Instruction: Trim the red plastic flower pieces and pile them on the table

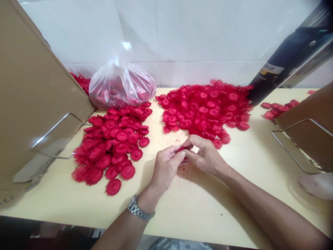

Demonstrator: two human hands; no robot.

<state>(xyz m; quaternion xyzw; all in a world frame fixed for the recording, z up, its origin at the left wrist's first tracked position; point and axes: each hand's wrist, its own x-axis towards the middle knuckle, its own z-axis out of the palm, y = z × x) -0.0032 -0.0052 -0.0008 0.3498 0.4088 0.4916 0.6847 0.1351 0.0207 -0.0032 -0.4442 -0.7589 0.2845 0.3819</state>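
My left hand [168, 165], with a metal watch [140, 208] on its wrist, meets my right hand [204, 154] over the middle of the table. Between their thumbs and fingertips is a small red toothed disc [183, 148], mostly covered by the fingers. Both hands are closed in a pinch on it. Left of them lies a loose pile of red flower-like discs [114, 142] with jagged rims. Just beyond my right hand, a second, larger pile of similar red discs [205, 107] reaches toward the wall. Red crumbs [188, 173] are scattered under my hands.
A tied clear plastic bag [123, 86] of red pieces stands behind the left pile. Cardboard boxes [39, 86] flank both sides, with bent wire loops [52, 135] beside them. A dark labelled cylinder [278, 66] leans at back right. A blurred pale shape [317, 185] sits at the right edge.
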